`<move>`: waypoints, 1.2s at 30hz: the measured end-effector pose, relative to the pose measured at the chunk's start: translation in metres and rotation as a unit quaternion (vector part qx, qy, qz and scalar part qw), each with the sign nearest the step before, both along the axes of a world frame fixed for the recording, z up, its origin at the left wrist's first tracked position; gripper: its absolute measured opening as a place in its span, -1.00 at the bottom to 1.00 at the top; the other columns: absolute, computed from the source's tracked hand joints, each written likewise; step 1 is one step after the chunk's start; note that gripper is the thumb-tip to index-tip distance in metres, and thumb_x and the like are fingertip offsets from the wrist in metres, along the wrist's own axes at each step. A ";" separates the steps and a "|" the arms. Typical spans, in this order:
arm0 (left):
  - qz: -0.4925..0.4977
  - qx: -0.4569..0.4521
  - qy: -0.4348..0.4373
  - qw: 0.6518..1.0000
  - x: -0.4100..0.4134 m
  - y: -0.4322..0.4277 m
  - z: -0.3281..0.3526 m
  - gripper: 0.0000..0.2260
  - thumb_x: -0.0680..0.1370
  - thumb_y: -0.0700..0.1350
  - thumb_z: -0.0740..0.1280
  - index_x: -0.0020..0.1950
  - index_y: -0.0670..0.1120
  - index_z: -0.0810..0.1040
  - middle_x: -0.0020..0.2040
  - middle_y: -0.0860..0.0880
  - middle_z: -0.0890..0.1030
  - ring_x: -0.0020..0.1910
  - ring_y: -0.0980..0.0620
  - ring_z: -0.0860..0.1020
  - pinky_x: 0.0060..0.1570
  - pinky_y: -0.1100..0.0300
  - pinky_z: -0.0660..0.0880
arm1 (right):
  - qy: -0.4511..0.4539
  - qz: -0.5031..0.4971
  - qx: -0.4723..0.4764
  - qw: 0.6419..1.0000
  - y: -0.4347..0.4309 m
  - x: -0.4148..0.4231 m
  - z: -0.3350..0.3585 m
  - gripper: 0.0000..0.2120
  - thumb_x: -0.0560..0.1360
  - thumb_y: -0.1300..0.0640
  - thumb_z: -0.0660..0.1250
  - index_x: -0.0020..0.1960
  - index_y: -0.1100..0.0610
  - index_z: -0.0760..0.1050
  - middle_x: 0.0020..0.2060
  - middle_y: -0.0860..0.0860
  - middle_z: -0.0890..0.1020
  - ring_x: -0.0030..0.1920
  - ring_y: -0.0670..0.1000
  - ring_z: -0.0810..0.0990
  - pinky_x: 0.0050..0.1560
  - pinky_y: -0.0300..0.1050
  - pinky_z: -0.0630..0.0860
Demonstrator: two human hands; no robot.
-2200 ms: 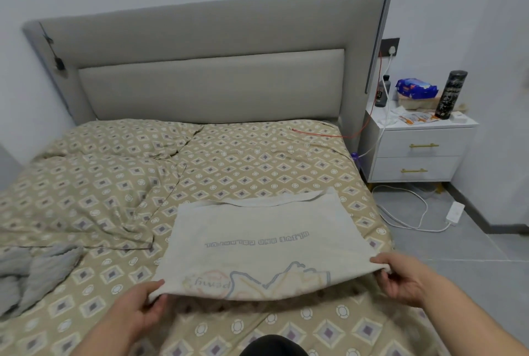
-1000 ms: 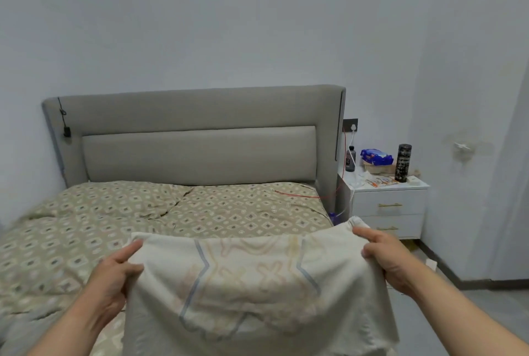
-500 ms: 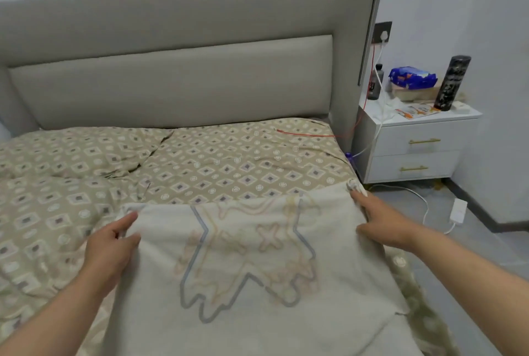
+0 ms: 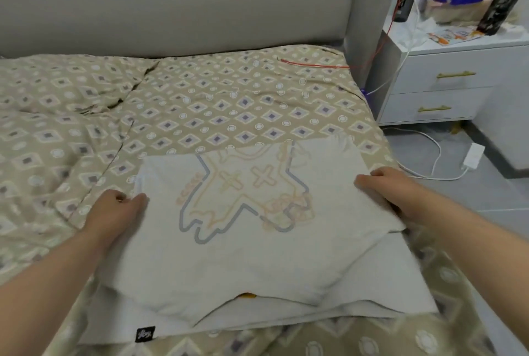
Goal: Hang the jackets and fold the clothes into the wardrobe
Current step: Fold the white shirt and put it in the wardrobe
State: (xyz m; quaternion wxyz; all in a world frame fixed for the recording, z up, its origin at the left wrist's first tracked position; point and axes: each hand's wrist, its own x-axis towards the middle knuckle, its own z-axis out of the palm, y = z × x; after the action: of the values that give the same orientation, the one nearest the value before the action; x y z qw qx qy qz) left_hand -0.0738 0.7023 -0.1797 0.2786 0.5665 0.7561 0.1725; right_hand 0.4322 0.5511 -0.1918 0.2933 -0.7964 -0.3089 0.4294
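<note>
A white T-shirt (image 4: 246,255) with a blue and orange outline print lies folded over on the patterned bedspread (image 4: 200,104), near the bed's foot. A small black label shows at its near left corner. My left hand (image 4: 114,212) rests on the shirt's left edge, fingers curled against the cloth. Over on the shirt's right edge lies my right hand (image 4: 383,187), fingers together. Whether either hand pinches the fabric or only presses on it, I cannot tell.
A grey padded headboard (image 4: 177,3) runs along the back. A white nightstand (image 4: 446,81) stands at the right with a dark bottle, a blue packet and papers on top. White cables and a charger (image 4: 473,155) lie on the grey floor beside the bed.
The shirt was lifted off the bed, flipped and laid back down with the print facing up. My hands have slid down its two side edges toward me.
</note>
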 end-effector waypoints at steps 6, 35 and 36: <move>0.111 -0.178 -0.258 0.943 -0.052 -0.087 -0.011 -0.63 0.46 0.05 0.49 0.10 -0.20 0.64 0.02 -0.22 0.69 0.03 -0.27 0.65 0.18 -0.15 0.52 | 0.152 -0.077 -0.013 0.985 -0.090 -0.029 -0.010 -0.76 0.48 0.07 0.46 0.09 0.16 0.58 -0.04 0.21 0.71 -0.04 0.25 0.70 0.12 0.20 0.59; -0.244 0.033 0.188 0.951 0.012 -0.243 0.001 -0.45 0.60 0.15 0.18 0.54 -0.05 0.24 0.59 -0.09 0.14 0.56 -0.08 0.10 0.48 0.01 0.13 | 0.162 -0.191 0.059 0.966 -0.220 -0.067 -0.005 -0.84 0.53 0.18 0.39 0.09 0.21 0.58 -0.06 0.20 0.70 -0.06 0.22 0.68 -0.04 0.03 0.61; -0.307 0.005 0.180 0.935 0.028 -0.246 0.001 -0.41 0.60 0.20 0.15 0.59 0.03 0.13 0.61 -0.01 0.01 0.59 -0.04 -0.02 0.51 0.03 0.04 | 0.170 -0.187 0.072 0.965 -0.219 -0.068 -0.004 -0.80 0.51 0.18 0.41 0.12 0.20 0.58 -0.04 0.19 0.71 -0.05 0.22 0.70 0.00 0.07 0.62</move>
State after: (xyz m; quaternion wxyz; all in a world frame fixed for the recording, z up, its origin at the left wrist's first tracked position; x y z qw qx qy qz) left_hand -0.0456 0.4565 -0.1790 0.1747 0.7937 0.5822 -0.0225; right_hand 0.3643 0.3319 -0.1962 0.4729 -0.7321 -0.1300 0.4727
